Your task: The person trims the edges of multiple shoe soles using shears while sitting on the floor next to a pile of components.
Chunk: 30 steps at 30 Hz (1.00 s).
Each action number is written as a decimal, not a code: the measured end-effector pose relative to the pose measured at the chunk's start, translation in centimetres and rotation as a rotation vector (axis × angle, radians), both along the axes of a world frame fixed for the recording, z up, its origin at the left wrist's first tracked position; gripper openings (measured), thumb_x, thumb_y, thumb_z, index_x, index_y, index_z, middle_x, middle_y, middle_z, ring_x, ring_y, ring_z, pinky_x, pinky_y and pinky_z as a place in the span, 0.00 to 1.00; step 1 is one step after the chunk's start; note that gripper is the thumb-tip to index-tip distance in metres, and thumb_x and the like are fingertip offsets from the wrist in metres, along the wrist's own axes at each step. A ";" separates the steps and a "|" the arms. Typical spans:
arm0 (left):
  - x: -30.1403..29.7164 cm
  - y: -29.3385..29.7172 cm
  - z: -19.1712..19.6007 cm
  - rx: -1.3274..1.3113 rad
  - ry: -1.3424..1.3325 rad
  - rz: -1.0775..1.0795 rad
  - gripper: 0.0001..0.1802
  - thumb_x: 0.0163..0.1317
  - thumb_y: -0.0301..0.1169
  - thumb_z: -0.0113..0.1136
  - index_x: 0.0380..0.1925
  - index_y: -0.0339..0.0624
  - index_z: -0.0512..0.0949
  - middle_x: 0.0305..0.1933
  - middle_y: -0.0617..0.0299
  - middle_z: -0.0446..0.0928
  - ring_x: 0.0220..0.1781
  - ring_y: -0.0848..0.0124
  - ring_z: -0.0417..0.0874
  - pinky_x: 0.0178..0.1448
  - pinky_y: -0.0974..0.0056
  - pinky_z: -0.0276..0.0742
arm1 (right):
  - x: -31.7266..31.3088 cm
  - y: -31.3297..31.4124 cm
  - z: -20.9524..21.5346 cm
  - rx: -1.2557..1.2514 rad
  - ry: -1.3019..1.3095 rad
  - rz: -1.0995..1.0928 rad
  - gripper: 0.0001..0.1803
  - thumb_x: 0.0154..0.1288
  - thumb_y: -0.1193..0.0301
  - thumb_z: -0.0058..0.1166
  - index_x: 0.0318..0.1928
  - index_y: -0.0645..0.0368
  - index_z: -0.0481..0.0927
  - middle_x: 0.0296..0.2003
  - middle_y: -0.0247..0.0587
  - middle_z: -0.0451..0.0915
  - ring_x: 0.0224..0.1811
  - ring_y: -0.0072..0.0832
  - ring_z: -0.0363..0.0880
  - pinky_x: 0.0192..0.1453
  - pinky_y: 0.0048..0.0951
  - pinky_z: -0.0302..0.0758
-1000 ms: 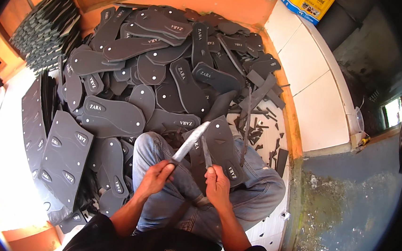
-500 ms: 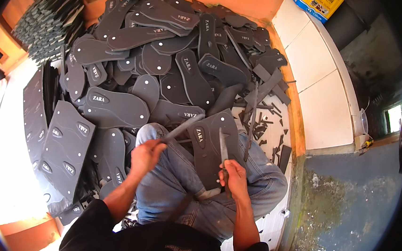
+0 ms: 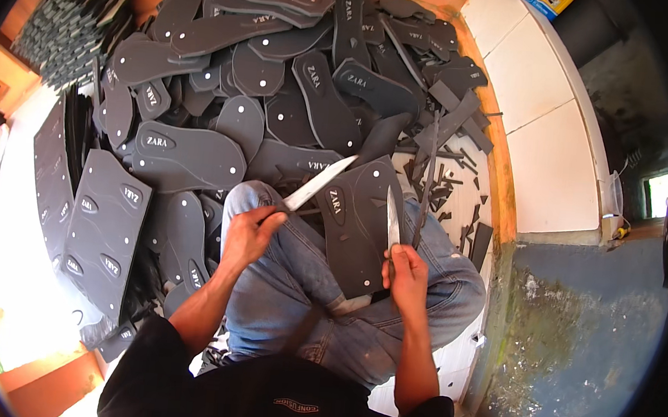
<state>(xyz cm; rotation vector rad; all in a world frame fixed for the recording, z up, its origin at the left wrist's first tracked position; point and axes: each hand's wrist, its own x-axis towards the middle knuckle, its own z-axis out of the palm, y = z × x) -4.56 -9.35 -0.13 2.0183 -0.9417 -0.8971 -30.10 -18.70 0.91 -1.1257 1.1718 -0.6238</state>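
In my left hand [image 3: 253,233] I grip a knife by its handle. Its bright blade [image 3: 320,182] slants up and to the right, with the tip near the top left corner of a dark grey foam sole piece [image 3: 354,249]. That piece lies across my crossed legs and has an oval emblem and several white dots. My right hand [image 3: 407,273] is closed round the handle of a second knife [image 3: 393,219], whose narrow blade points away from me over the piece's right side. The two blades are apart.
Cut-out dark soles [image 3: 189,154] lie heaped beyond my legs. Uncut sheets [image 3: 105,226] lean at the left, below a tall stack of dark pieces [image 3: 78,24]. Thin offcuts [image 3: 450,178] litter the floor at the right, beside a wooden edging [image 3: 501,182] and white tiles [image 3: 545,166].
My left hand has turned its knife, so the blade catches more light and points more steeply upward. The right knife has shifted slightly right. The view has tilted a little downward.
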 end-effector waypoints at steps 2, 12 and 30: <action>-2.9 0.2 -0.5 -0.005 0.522 -0.175 0.15 0.65 0.40 0.55 0.33 0.38 0.80 0.22 0.63 0.76 0.18 0.76 0.72 0.23 0.68 0.68 | 2.1 2.3 -0.5 -0.654 0.322 0.042 0.11 0.67 0.65 0.49 0.32 0.60 0.76 0.16 0.37 0.72 0.15 0.33 0.70 0.19 0.31 0.64; -1.1 0.5 -1.9 -0.332 -0.228 -0.024 0.14 0.54 0.31 0.66 0.37 0.33 0.80 0.28 0.54 0.78 0.27 0.61 0.78 0.35 0.64 0.75 | 0.2 0.2 0.0 0.139 -0.117 0.028 0.16 0.71 0.62 0.46 0.35 0.63 0.77 0.15 0.29 0.70 0.14 0.14 0.63 0.17 0.18 0.58; -3.2 0.8 0.5 -0.048 0.506 -0.112 0.14 0.59 0.35 0.62 0.34 0.33 0.81 0.24 0.57 0.79 0.20 0.73 0.76 0.26 0.70 0.72 | 3.8 2.1 0.4 -0.860 0.324 0.053 0.11 0.67 0.65 0.50 0.30 0.58 0.77 0.19 0.40 0.77 0.18 0.38 0.76 0.22 0.35 0.69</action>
